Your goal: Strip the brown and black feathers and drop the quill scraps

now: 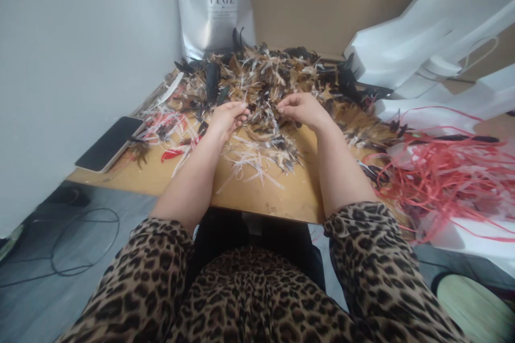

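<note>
head view shows two hands (pixel 228 119) (pixel 304 110), one feather heap (pixel 273 72).

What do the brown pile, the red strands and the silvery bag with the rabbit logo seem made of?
Brown pile: mostly feathers, soft and matte, from wispy edges and plume shapes. Red strands: likely plastic ribbon, smooth-looking, from the narrow, looping tangle. Silvery bag: perhaps foil or plastic film, shiny, given bright highlights.
</note>
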A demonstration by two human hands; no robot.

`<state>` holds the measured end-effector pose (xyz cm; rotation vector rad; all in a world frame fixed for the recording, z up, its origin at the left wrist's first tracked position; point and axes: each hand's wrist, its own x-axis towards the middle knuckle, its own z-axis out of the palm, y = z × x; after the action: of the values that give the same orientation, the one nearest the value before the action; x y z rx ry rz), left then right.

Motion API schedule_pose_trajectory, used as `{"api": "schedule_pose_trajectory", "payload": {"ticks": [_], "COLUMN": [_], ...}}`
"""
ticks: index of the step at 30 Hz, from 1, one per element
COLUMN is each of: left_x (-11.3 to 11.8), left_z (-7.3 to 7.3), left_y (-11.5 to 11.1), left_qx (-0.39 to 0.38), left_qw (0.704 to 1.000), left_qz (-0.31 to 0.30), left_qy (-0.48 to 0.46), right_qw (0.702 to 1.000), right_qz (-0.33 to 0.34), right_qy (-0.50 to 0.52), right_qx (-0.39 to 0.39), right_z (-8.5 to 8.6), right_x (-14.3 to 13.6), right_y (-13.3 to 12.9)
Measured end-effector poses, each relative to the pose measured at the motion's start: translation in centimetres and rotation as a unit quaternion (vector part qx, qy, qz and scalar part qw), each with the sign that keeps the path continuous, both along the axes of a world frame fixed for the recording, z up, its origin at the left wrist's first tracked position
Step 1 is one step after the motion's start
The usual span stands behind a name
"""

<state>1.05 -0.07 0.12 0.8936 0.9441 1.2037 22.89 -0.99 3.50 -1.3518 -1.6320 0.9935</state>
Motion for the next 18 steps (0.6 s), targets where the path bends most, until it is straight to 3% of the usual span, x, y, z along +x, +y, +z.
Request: {"api": "schedule_pose_trajectory", "payload": {"ticks": [3,9,13,18], "left_x": [0.1,0.1,0.2,0.4], "left_z": [0.1,0.2,0.3,0.5], "left_y": [-0.1,-0.2,-0.3,-0.5], "left_qx": [0.002,0.002,0.007,-0.005], "left_qw": [1.0,1.0,1.0,1.0], "left_qz": [-0.008,-0.009,-0.013,-0.012], "left_qy": [0.0,0.003,0.0,-0.002], "right_qw": [0.999,0.975,0.924,0.842], "right_qz": [0.039,0.075,0.115,0.07], "right_qy": [-0.028,-0.187,-0.359,-0.534], "right_qx": [0.007,0.089,0.064,0.038], "right_z": [0.3,1.6,2.2,1.3], "right_x": [-0.6,-1.6,-2.9,-4.6], "right_y": [-0.3,-1.4,-3.1,-4.6]}}
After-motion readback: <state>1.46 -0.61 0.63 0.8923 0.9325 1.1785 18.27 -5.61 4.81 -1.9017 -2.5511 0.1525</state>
